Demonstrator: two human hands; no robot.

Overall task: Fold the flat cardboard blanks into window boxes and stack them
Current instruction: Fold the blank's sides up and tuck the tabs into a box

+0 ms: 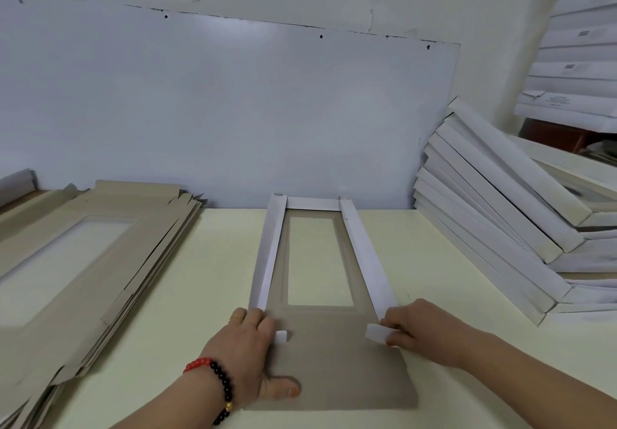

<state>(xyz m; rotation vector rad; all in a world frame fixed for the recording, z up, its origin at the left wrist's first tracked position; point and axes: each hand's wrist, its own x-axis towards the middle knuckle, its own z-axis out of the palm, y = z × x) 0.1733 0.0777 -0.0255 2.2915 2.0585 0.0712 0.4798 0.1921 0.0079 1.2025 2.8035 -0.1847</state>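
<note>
A person works at a pale yellow bench (207, 295) pushed against a white wall panel (233, 101), with a half-folded cardboard blank (337, 362) lying grey side up at the middle of the near edge. Its two long side walls and the far end wall stand raised, white faces showing, around a rectangular window cut-out (315, 261) through which the bench surface appears. The near flap of the blank lies flat.

The left hand (247, 352) rests on the blank's left near corner, fingers curled against the end of the left side wall with a small white tab (281, 336) poking out beside them, thumb pressed flat on the near flap. A gold ring sits on one finger and a bracelet of red and black beads (217, 382) circles the wrist. The right hand (417, 327) pinches the matching white tab (377, 333) at the end of the right side wall, fingers curled around it.

Along the bench's left edge lies a pile of flat blanks (83, 268), grey side up, windows aligned. At the right far corner, a stack of finished boxes (494, 215) leans in a slanting row, white outside. Whether they hold anything cannot be told. More white boxes (581, 61) are piled higher at the upper right.
</note>
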